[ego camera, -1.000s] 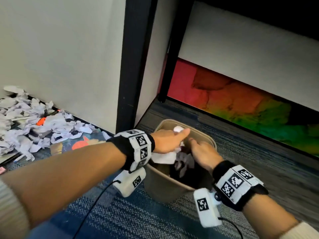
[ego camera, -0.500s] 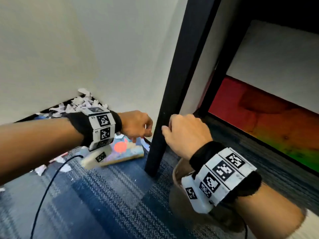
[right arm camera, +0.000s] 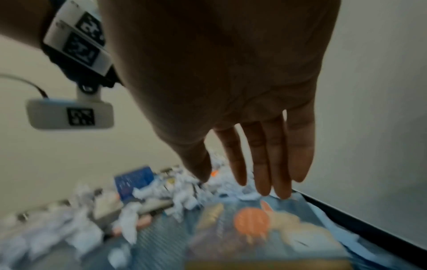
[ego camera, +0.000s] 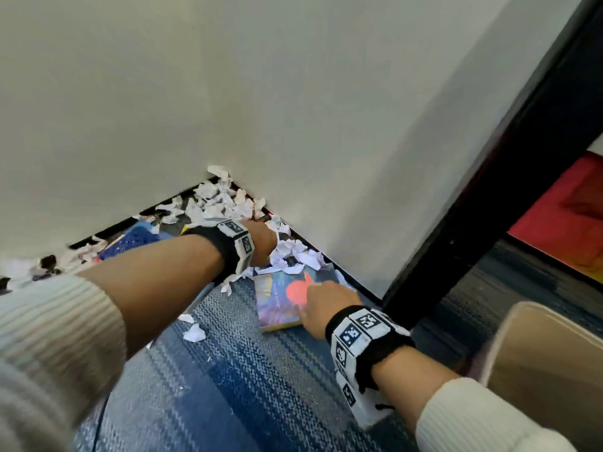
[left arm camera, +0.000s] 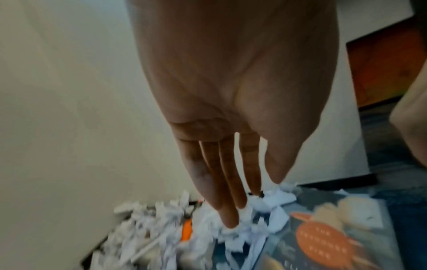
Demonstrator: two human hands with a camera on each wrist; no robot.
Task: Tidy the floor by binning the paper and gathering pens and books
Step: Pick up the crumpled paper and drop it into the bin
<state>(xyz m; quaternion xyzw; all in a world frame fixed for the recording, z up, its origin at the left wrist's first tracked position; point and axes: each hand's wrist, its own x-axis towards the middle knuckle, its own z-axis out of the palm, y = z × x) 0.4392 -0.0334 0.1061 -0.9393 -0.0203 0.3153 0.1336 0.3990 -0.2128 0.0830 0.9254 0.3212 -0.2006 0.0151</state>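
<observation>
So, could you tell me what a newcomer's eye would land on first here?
Probably the heap of crumpled paper in the wall corner, with the left hand reaching into it, fingers straight. Next, the book with the orange circle lying beside it, under the open right hand.

Book: cover title blurred, unreadable. Bin: cut by right edge. Left hand: fingers hidden behind wrist.

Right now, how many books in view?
2. Colourful book on the carpet under the right hand; blue book by the wall past the left forearm. Paper scraps may hide more.
</observation>
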